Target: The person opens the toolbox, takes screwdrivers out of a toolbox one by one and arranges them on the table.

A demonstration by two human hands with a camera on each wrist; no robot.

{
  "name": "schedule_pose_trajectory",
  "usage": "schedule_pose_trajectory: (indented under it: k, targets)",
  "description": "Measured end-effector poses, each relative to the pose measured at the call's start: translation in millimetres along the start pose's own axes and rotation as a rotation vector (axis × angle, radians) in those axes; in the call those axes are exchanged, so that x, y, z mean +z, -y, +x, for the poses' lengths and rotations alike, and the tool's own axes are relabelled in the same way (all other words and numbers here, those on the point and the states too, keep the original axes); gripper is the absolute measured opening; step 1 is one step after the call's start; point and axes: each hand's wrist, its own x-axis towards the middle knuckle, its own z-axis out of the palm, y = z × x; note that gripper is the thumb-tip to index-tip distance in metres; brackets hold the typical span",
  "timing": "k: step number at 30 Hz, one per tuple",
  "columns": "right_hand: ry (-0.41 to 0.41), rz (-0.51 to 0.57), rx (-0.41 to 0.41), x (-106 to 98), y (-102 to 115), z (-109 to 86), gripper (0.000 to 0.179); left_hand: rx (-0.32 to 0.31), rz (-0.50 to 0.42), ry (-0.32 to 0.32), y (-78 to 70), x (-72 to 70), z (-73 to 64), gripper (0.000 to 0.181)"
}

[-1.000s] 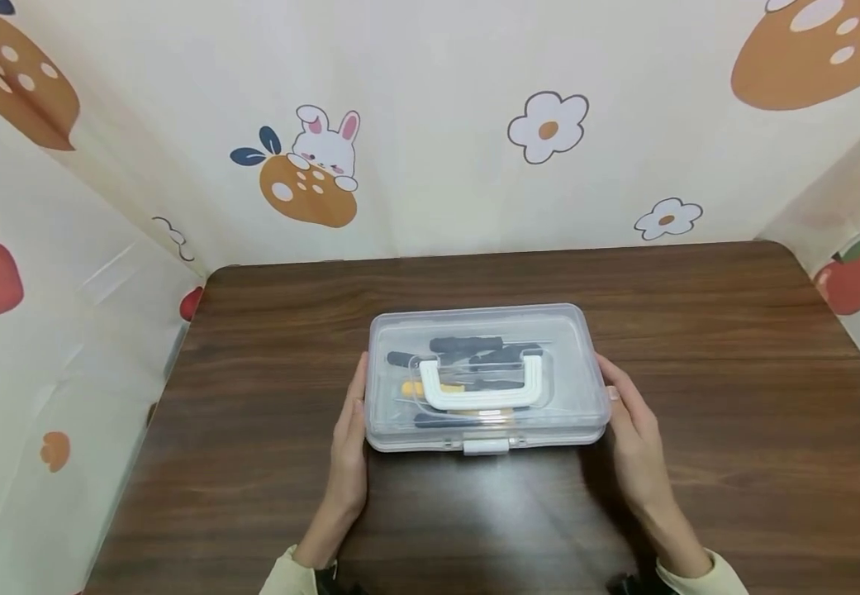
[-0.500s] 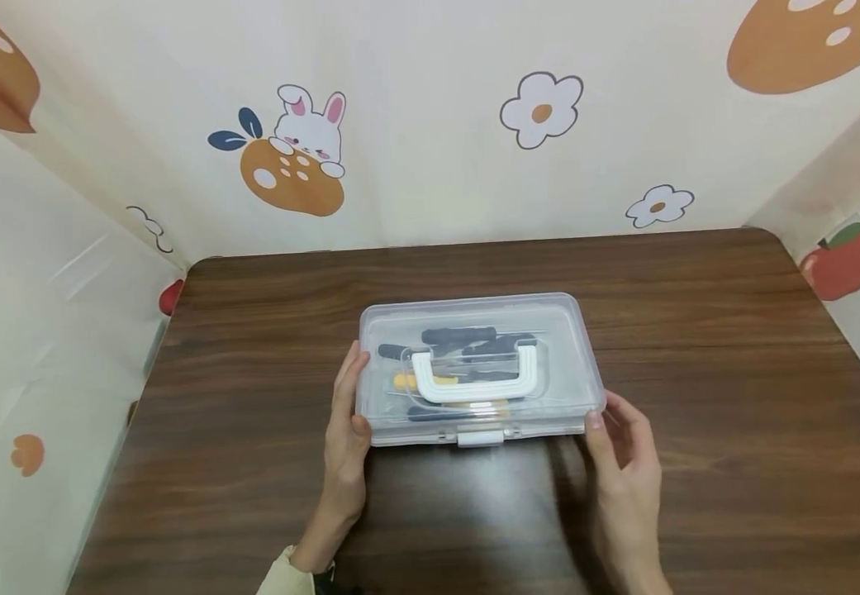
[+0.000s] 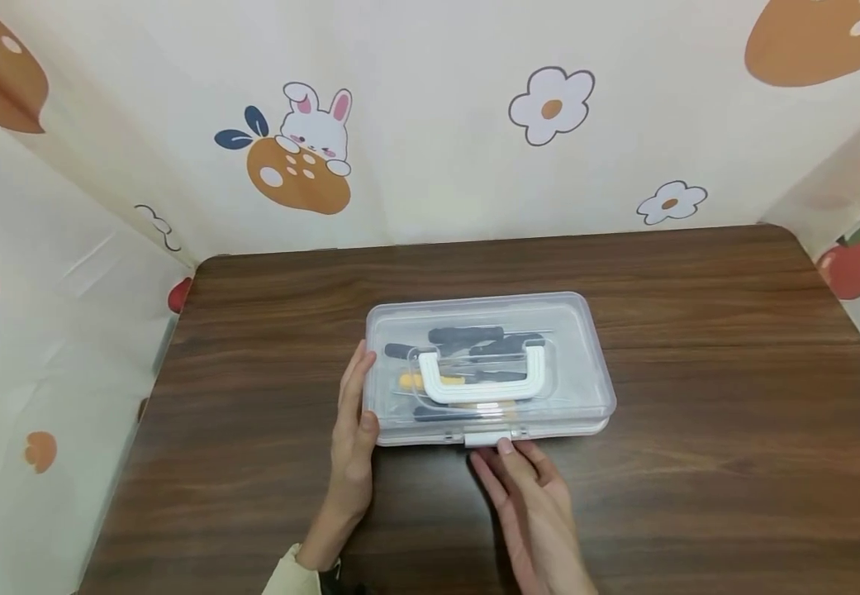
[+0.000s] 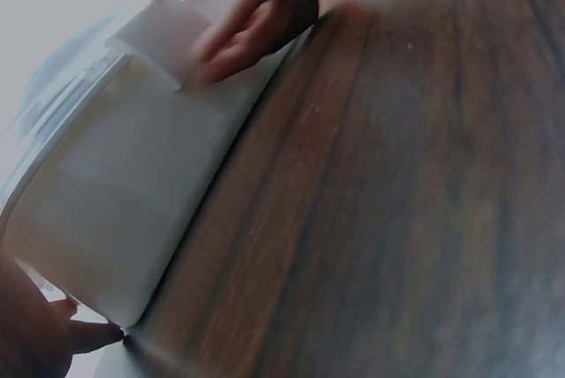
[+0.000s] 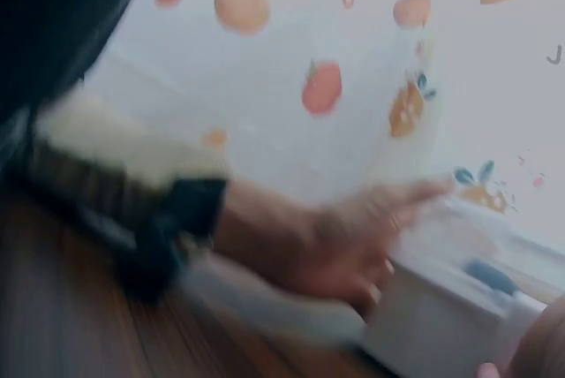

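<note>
A clear-lidded toolbox point(image 3: 578, 355) lies on the table with its white carry handle point(image 3: 482, 395) folded flat. Through the lid show dark-handled tools point(image 3: 467, 335) and a yellow handle point(image 3: 413, 381). My left hand point(image 3: 351, 450) rests against the box's left end, fingers extended along the side and thumb at the front corner. At the front, my right hand point(image 3: 537, 504) is at the white latch point(image 3: 486, 439), its thumb on the latch's right end and its fingers below. In the left wrist view, the right fingers point(image 4: 238, 38) are bent beside the latch.
The brown wood-grain table point(image 3: 727, 397) extends around the box. A pale patterned sheet point(image 3: 430, 124) with rabbits, fruit and flowers hangs behind the table and along both sides.
My right hand has left the box's right end and moved left along the front to the latch. The left hand stays at the left end, and the box remains shut.
</note>
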Motion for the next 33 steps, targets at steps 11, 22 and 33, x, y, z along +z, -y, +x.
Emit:
schedule_pose_trajectory:
  k: [11,22,33]
  targets:
    - [-0.024,0.034,-0.011,8.6,-10.5,-2.0,0.030,-0.035,0.004,0.002,1.7,2.7,-3.1,0.054]
    - [0.025,-0.023,0.010,11.4,-8.2,-5.4,0.033,-0.036,-0.006,0.007,-0.6,1.3,-1.4,0.055]
    - [0.073,-0.058,0.061,8.8,-1.1,-1.4,0.036,-0.073,0.011,0.003,-4.6,-1.9,-1.0,0.053]
